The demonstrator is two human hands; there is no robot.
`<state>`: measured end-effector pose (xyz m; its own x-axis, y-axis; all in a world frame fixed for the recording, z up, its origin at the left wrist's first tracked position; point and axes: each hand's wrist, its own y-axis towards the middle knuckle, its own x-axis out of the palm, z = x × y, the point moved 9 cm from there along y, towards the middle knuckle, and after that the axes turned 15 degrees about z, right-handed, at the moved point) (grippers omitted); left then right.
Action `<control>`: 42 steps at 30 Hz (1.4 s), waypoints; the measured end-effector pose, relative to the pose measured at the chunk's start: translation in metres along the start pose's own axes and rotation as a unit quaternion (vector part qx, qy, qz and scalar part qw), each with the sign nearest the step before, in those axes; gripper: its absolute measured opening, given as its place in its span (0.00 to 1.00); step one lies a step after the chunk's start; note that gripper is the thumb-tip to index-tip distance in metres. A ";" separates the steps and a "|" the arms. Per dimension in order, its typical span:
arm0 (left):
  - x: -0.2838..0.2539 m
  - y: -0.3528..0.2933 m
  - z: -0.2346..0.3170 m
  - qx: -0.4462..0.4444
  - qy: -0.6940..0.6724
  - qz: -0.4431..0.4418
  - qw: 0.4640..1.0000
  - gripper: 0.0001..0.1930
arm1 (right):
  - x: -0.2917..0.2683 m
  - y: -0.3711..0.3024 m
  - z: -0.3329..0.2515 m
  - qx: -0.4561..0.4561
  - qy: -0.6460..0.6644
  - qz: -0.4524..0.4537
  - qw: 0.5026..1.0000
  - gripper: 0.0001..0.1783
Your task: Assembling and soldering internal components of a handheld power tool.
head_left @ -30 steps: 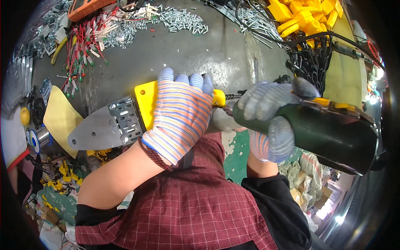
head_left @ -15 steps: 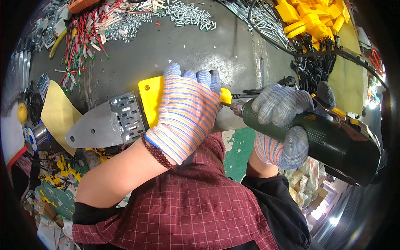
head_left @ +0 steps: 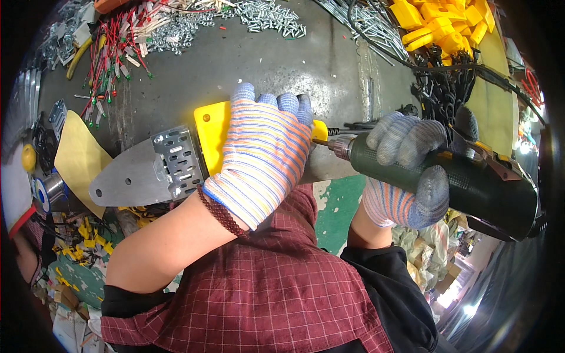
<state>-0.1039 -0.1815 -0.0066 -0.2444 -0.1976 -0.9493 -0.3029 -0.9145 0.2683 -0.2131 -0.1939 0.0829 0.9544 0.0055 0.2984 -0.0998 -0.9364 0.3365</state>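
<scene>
My left hand [head_left: 265, 135], in a striped glove, is wrapped round the yellow plastic handle [head_left: 212, 134] of a tool. From the handle's left end extend a slotted metal guard [head_left: 176, 160] and a flat, tapering grey plate [head_left: 125, 180] with two holes. A black cord [head_left: 333, 132] leaves its right end. My right hand [head_left: 412, 150], gloved likewise, is closed around a dark green power screwdriver [head_left: 485, 191]. Its bit [head_left: 320, 142] points left at the handle's right end, beside my left fingers. Whether the bit sits in a screw cannot be made out.
Along the bench's far side lie wired red and green parts [head_left: 115, 65], small screws [head_left: 271, 17], long metal rods [head_left: 371, 35] and yellow plastic shells [head_left: 438, 23]. Black cords [head_left: 447, 88] lie at right. A cream sheet [head_left: 79, 159] and a solder spool [head_left: 52, 191] are at left.
The power screwdriver has shifted slightly right and its rear end has risen in the picture, so it lies more level. My left hand and the yellow-handled tool have barely moved.
</scene>
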 end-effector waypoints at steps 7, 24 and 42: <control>-0.003 0.001 -0.001 -0.006 -0.035 -0.023 0.999 0.20 | 0.002 -0.003 0.002 0.012 -0.003 0.010 1.000 0.20; -0.005 -0.005 0.005 -0.005 0.016 0.065 0.998 0.19 | 0.001 -0.018 0.001 -0.078 0.025 0.030 0.996 0.25; 0.004 -0.004 0.005 0.003 0.059 -0.026 0.998 0.27 | 0.019 -0.025 0.010 -0.068 0.086 -0.047 0.993 0.18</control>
<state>-0.1082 -0.1766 -0.0106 -0.1175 -0.1909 -0.9746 -0.3176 -0.9226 0.2190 -0.1898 -0.1741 0.0711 0.9007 0.1616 0.4034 -0.0600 -0.8732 0.4837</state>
